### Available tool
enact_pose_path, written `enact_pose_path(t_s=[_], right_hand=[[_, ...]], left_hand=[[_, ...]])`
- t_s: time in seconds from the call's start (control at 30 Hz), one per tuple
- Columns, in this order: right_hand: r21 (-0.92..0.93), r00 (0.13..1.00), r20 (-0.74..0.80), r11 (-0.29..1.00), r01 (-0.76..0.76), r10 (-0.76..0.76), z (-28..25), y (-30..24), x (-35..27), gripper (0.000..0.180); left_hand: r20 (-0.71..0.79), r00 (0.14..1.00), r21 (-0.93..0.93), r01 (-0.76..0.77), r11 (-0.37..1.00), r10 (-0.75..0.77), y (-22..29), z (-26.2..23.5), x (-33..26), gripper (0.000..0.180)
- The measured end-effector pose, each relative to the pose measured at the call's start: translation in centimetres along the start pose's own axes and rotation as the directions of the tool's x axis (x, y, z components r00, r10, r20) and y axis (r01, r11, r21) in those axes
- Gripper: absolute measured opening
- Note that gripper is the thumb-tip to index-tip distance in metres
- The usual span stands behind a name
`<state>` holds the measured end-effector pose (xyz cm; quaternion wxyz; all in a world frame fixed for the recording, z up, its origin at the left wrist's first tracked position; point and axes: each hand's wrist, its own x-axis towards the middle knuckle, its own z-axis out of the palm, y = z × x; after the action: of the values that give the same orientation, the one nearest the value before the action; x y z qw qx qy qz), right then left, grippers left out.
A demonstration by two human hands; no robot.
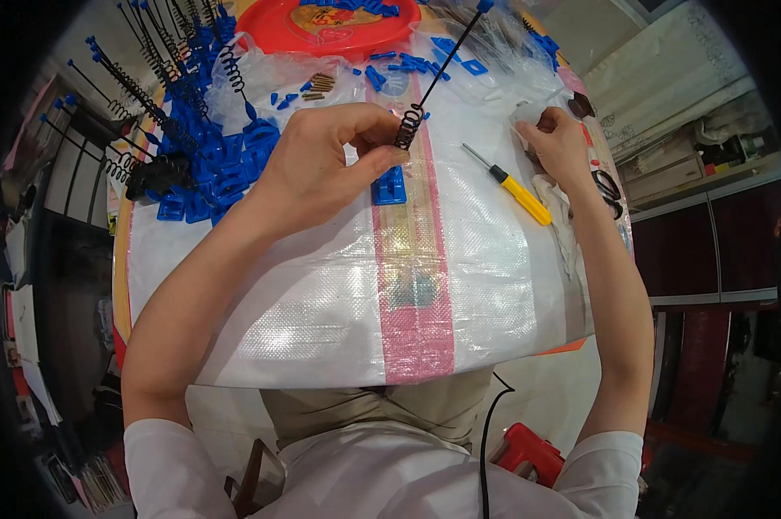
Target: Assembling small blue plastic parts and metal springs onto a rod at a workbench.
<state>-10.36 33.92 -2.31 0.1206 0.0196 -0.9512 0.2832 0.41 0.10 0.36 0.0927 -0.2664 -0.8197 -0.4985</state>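
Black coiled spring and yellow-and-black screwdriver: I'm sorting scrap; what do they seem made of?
Black coiled spring: probably metal wire, dark and perhaps coated, judging by its thin, even coils.
Yellow-and-black screwdriver: handle likely smooth plastic, given its bright, even colour; shaft apparently bare metal, from its silvery grey look.

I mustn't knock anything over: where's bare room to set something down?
Widest: the near sheet, bordered by its front edge, the blue base by the left hand and the yellow screwdriver. A narrower patch lies between base and screwdriver. Crowded: left, with the heap of blue parts, and the far side, around the red basin.
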Motion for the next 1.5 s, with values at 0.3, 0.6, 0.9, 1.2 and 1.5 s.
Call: enact_pose_path(t_s=[0.3,0.6,0.9,1.2,1.5], right_hand=[[-0.019,0.981,-0.137,0.991,0.133,-0.135,-2.8,0.5,-1.1,0.058],[0.115,0.914,-0.302,0.941,0.317,-0.271,-4.0,-5.7,-6.6,0.033],[0.333,0.85,0.089,0.82,0.466,-0.519,-1.3,-14.3,-9.7,0.026],[0.487,0.842,0.157,0.783,0.388,-0.516,0.6,-15.0,-8.2,0.025],[0.456,0.839,0.152,0.79,0.41,-0.523,1.0,-14.9,-8.8,0.033]], left_hand=[[-0.019,0.998,0.004,-0.061,0.998,0.061,-0.3,0.1,-0.1,0.02],[-0.003,1.0,-0.023,-0.02,1.0,0.02,-0.2,0.1,-0.1,0.019],[0.019,1.0,-0.091,0.022,0.996,-0.02,0.0,-0.1,-0.2,0.023],[-0.012,1.0,-0.074,0.007,0.997,-0.008,0.3,0.0,-0.2,0.025],[0.008,0.999,-0.122,0.051,0.991,-0.051,0.7,-0.2,-0.1,0.024]])
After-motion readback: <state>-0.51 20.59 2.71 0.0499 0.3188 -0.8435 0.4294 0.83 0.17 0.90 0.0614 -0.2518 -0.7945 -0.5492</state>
